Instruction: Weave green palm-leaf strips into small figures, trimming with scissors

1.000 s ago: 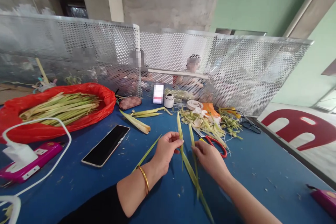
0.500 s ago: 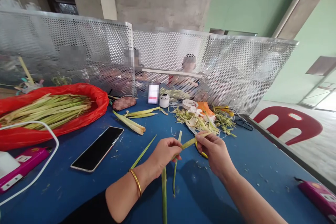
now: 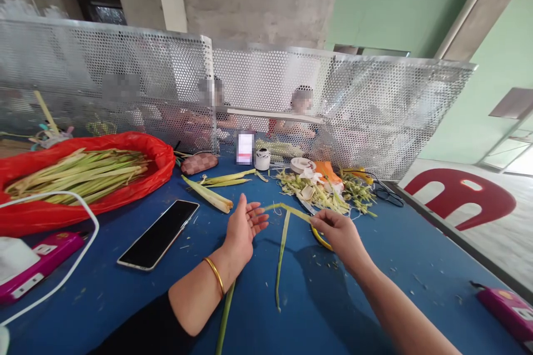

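My right hand [image 3: 335, 233] pinches a pale green leaf strip [image 3: 296, 212] between thumb and fingers. The strip bends and runs leftward to the fingertips of my left hand [image 3: 245, 227]. That hand is open, palm turned up, fingers apart, with a gold bangle [image 3: 214, 277] on its wrist. A narrow strip [image 3: 281, 260] lies below the bend, its upper end meeting the held strip. Under my left wrist a green length [image 3: 226, 319] comes out; whether it joins the held strip is hidden. Yellow-handled scissors [image 3: 320, 237] lie beside my right hand, partly covered.
A red bag [image 3: 160, 177] of long leaves stands left, near a phone [image 3: 158, 236] and a purple power strip [image 3: 50, 258]. Thick cut stalks [image 3: 208, 194], a small white jar [image 3: 262, 160] and a scrap heap [image 3: 308, 191] lie ahead. A perforated metal screen [image 3: 266, 77] borders the table.
My left hand has let go of the strip, opened and turned palm up, shifting left. The green length below has swung left. My right hand still pinches its end.
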`<state>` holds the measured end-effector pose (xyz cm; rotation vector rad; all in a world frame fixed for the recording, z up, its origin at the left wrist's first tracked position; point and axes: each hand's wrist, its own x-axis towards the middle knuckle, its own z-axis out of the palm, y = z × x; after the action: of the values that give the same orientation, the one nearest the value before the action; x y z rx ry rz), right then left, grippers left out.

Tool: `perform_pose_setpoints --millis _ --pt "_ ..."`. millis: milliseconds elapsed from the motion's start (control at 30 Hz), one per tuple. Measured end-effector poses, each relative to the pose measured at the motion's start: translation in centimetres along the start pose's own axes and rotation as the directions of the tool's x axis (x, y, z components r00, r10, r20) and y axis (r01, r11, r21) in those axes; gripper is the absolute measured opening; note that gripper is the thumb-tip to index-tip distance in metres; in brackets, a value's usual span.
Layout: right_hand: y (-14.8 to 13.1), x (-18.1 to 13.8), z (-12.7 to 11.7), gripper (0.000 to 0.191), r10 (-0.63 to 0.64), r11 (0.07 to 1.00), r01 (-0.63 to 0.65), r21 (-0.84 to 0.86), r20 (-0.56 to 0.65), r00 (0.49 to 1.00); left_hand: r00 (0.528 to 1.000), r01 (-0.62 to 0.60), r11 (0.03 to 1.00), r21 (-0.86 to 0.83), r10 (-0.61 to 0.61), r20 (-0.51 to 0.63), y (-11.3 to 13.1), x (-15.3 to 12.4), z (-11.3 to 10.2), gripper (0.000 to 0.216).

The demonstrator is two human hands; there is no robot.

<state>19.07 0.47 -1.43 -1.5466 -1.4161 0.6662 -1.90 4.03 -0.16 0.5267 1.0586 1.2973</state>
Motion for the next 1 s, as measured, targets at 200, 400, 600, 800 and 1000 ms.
perform_pose_setpoints --millis 200,400,600,800,1000 --pt "-0.4 -1.3 2.4 0.029 0.004 0.968 -0.021 0.248 0.069 0.998 0.961 0.036 0.968 0.248 -0.102 0.259 -2.0 -1.5 0.5 0.019" --pt "-1.2 -2.5 3.9 0.029 0.004 0.945 -0.060 0.320 0.173 0.985 0.935 -0.001 0.953 0.302 -0.106 0.339 -3.2 -1.8 0.4 0.020" --pt "-1.0 -2.4 4.1 0.027 -0.005 0.948 -0.050 0.314 0.172 0.985 0.901 -0.033 0.939 0.342 -0.121 0.417 -3.1 -2.1 0.5 0.030" --pt "-0.4 -1.1 1.6 0.021 -0.110 0.890 0.159 -0.428 0.137 0.984 0.938 -0.036 0.952 0.303 -0.072 0.339 -2.1 -1.4 0.4 0.025" --pt "0.8 0.3 -1.1 0.035 -0.022 0.561 0.109 -0.821 0.116 0.993 0.940 -0.033 0.979 0.203 -0.038 0.338 -1.5 -0.6 0.2 0.021"
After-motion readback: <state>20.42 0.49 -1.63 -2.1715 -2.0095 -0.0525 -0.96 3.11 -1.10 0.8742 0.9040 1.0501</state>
